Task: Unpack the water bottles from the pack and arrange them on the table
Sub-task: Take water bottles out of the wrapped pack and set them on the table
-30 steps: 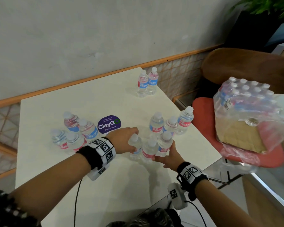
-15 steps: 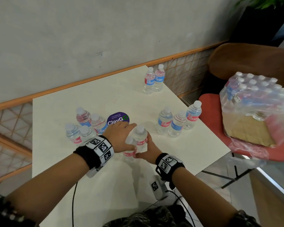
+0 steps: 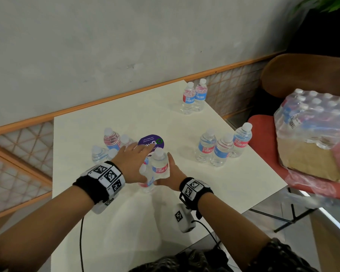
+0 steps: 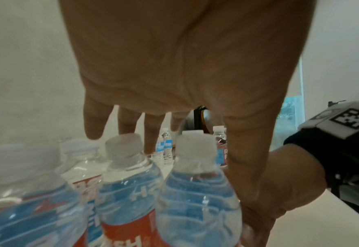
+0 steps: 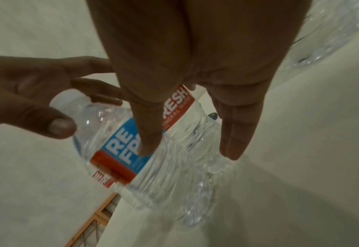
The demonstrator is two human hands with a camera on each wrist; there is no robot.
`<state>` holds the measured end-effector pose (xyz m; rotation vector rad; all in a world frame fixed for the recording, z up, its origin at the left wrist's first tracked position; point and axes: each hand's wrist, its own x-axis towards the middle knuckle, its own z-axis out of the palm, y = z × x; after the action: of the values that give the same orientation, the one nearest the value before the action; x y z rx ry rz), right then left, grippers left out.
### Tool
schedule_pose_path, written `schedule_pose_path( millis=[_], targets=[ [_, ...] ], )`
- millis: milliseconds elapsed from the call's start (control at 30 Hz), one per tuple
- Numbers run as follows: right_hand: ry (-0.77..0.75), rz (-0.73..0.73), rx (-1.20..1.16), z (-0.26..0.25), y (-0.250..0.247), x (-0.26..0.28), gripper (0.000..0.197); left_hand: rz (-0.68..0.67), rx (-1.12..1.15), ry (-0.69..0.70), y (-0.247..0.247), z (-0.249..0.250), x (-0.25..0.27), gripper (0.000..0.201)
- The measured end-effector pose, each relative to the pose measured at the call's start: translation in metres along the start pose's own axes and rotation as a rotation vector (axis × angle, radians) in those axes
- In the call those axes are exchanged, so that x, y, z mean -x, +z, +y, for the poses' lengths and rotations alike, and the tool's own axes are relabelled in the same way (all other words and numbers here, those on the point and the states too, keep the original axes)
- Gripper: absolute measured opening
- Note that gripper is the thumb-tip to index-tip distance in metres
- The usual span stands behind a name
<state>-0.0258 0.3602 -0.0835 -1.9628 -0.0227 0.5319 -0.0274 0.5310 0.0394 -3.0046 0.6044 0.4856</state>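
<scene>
Bench [image 3: 126,118], white and square, stood against a grey wall [image 3: 106,46] with an orange rail. Off its right edge a red chair [image 3: 263,130] carried the shrink-wrapped pack [image 3: 314,130], torn open in front with many bottles inside. On the bench, a trio of bottles [image 3: 220,150] stood near the right edge, a pair of bottles [image 3: 193,98] at the far right corner, and a cluster of bottles [image 3: 106,146] towards the left edge, partly hidden by the left arm. A purple round sticker [image 3: 150,141] lay mid-bench, half covered by fingers. Between both hands, near the middle of the front half, stood a small group of bottles [image 3: 155,171]. The left hand [image 3: 132,163] hovered over their caps with fingers spread and straight, its thumb against one bottle's side in the left wrist view. The right hand [image 3: 170,171] pressed straight fingers flat against the right side of the group, gripping nothing.
</scene>
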Motion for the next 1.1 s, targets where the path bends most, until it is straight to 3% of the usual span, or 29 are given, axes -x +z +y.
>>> schedule_pose_path(
  millis=[67, 200, 300, 467, 600, 833, 967, 1100],
  targets=[
    [0.096, 0.043, -0.043, -0.009, -0.019, 0.015, 0.113, 0.034, 0.024, 0.012, -0.006, 0.01, 0.0, 0.111],
    [0.337, 0.117, -0.369, 0.013, -0.068, 0.031, 0.045, 0.127, 0.083, 0.103, -0.02, 0.04, -0.013, 0.098],
    [0.401, 0.239, -0.414, 0.035, -0.1, 0.046, 0.024, 0.119, 0.152, 0.151, -0.025, 0.065, -0.033, 0.092],
    [0.419, 0.516, -0.572, 0.054, -0.138, 0.061, 0.042, 0.091, 0.379, 0.199, -0.028, 0.111, -0.065, 0.082],
    [0.334, 0.592, -0.523, 0.055, -0.159, 0.069, 0.059, 0.047, 0.509, 0.168, -0.014, 0.133, -0.085, 0.08],
    [0.159, 0.526, -0.253, 0.043, -0.184, 0.07, 0.079, 0.158, 0.684, 0.102, -0.009, 0.147, -0.12, 0.081],
    [0.107, 0.445, -0.187, 0.034, -0.196, 0.065, 0.076, 0.172, 0.782, 0.065, -0.012, 0.159, -0.14, 0.082],
    [0.092, 0.398, -0.146, 0.032, -0.205, 0.062, 0.068, 0.157, 0.763, 0.06, -0.011, 0.164, -0.156, 0.06]
  ],
)
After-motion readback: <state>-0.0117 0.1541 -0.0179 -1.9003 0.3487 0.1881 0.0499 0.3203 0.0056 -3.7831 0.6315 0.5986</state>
